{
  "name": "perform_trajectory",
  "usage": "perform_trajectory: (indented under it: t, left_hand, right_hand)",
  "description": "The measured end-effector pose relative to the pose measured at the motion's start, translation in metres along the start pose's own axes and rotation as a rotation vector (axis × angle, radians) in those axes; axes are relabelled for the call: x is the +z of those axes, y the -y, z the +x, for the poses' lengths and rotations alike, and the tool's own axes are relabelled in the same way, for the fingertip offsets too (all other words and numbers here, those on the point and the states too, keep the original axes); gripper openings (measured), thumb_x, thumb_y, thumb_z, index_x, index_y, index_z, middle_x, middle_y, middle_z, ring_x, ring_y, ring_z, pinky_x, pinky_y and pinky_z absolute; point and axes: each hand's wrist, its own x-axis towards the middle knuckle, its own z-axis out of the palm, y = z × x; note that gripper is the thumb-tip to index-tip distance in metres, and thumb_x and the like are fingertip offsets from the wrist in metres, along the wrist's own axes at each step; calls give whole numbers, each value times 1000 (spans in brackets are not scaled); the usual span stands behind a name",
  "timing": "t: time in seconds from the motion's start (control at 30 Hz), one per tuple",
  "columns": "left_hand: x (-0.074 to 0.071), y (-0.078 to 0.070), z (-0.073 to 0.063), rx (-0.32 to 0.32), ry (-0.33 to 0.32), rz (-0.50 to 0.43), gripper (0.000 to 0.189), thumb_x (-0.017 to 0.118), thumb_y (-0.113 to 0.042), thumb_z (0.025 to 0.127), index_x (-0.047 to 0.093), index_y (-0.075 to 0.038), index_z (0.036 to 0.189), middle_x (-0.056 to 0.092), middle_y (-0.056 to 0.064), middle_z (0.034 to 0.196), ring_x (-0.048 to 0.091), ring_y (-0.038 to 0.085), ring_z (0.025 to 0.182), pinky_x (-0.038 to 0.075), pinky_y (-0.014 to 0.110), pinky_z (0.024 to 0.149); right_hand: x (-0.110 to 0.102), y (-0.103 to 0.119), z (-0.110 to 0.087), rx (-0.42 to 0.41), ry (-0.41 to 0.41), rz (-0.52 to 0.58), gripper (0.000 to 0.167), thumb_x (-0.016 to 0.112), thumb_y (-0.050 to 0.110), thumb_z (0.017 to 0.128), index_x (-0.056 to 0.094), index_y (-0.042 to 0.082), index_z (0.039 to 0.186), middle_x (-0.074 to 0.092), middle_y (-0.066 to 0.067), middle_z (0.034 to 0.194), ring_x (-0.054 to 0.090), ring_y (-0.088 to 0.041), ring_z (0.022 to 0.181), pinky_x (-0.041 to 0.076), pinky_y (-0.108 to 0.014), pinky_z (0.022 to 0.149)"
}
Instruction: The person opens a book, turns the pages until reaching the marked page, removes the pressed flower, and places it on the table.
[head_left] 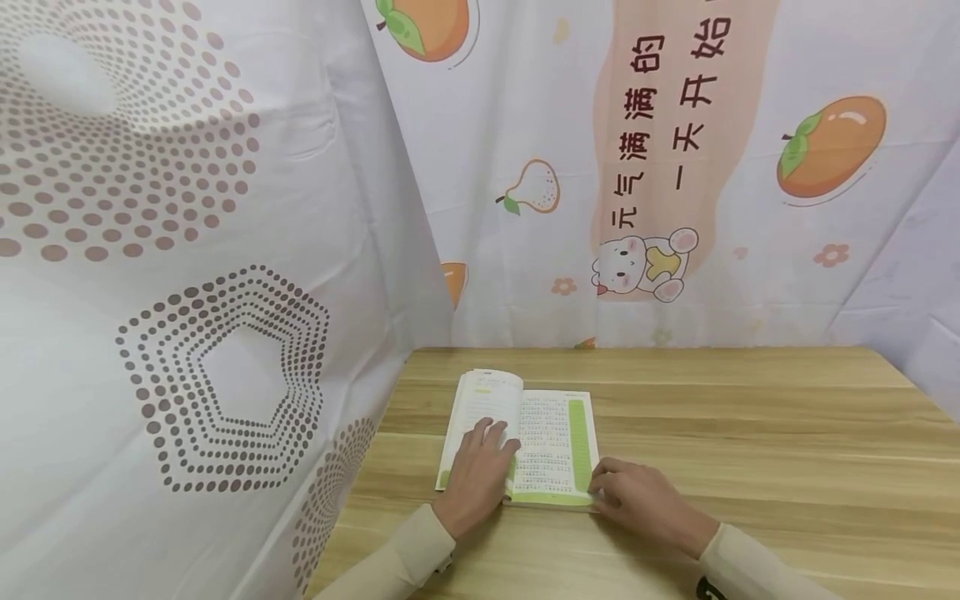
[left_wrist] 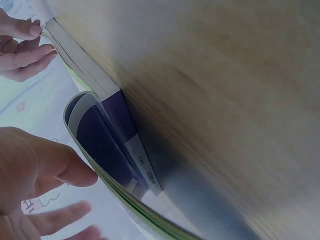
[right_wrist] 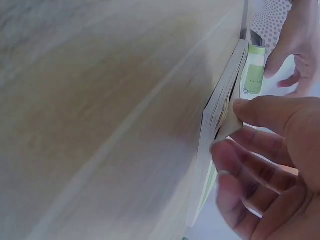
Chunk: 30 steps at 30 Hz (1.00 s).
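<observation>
An open book (head_left: 546,433) lies on the wooden table, with printed text and green borders on its right page. Across the left page (head_left: 491,404) rests my left hand (head_left: 474,477), its fingers fairly straight. In the left wrist view the left-hand part of the book (left_wrist: 107,182) bows up off the table under that hand, and the purple and grey spine (left_wrist: 120,115) shows. At the lower right corner my right hand (head_left: 641,502) pinches page edges between thumb and fingers. The right wrist view shows these pages (right_wrist: 231,120) lifted a little from the thick block beneath.
The wooden table (head_left: 750,433) extends to the right of the book. Behind it hangs a white curtain (head_left: 525,292) printed with fruit and characters. A dotted white curtain (head_left: 360,333) closes off the left side near the book.
</observation>
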Motion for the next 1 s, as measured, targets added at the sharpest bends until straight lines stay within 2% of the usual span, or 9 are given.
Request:
perform_trajectory:
  t: [0.23,0.37,0.5,0.6,0.77,0.83,0.9,1.0]
  left_hand:
    - [1,-4,-1,1,122,-41,17,74,-4,86,76,-13,100,69,4,102,62,23,99,54,33,74]
    - [2,-6,-1,13,108,-46,7,73,-10,84,73,-14,90,68,3,95,61,23,93,52,31,69]
    - [3,-7,1,31,73,-51,4,73,-13,82,69,-14,81,64,1,87,60,23,88,50,32,64]
    - [3,-9,1,37,74,-64,4,74,-14,82,71,-15,81,66,2,88,60,24,91,51,34,66]
    - [2,-11,2,60,80,-106,4,76,-18,84,74,-16,87,70,2,99,60,26,107,54,41,81]
    - [2,-12,3,72,80,-120,11,78,-27,87,74,-17,88,71,2,102,60,27,111,53,43,85]
    - [2,-13,4,77,89,-119,26,78,-44,87,74,-18,89,71,3,105,59,28,114,52,44,88]
    - [4,-15,3,75,113,-90,50,73,-69,82,71,-20,90,71,3,106,59,30,114,51,46,87]
  right_hand:
    - [0,3,3,-100,-28,-76,2,80,14,88,79,12,88,71,5,93,67,-5,79,56,-22,66]
    - [0,5,5,-128,-47,-142,4,80,10,86,78,13,88,70,6,91,64,-3,74,53,-20,62]
    - [-2,7,6,-155,-67,-158,10,81,5,82,77,13,87,68,6,88,56,1,68,49,-18,56]
    - [-1,7,6,-173,-89,-147,15,81,0,79,76,14,84,67,6,86,50,4,65,45,-16,54]
    - [1,6,6,-165,-111,-114,21,78,-5,76,75,15,83,67,8,87,47,7,66,43,-13,54]
    - [1,5,6,-150,-110,-90,22,78,-5,77,76,15,84,67,9,88,48,7,67,44,-13,55]
    - [0,5,7,-140,-119,-68,20,79,-3,78,76,16,84,68,10,88,52,7,68,46,-14,56]
    - [-1,5,7,-129,-147,-25,17,83,3,80,76,18,84,68,11,88,56,6,69,48,-14,58]
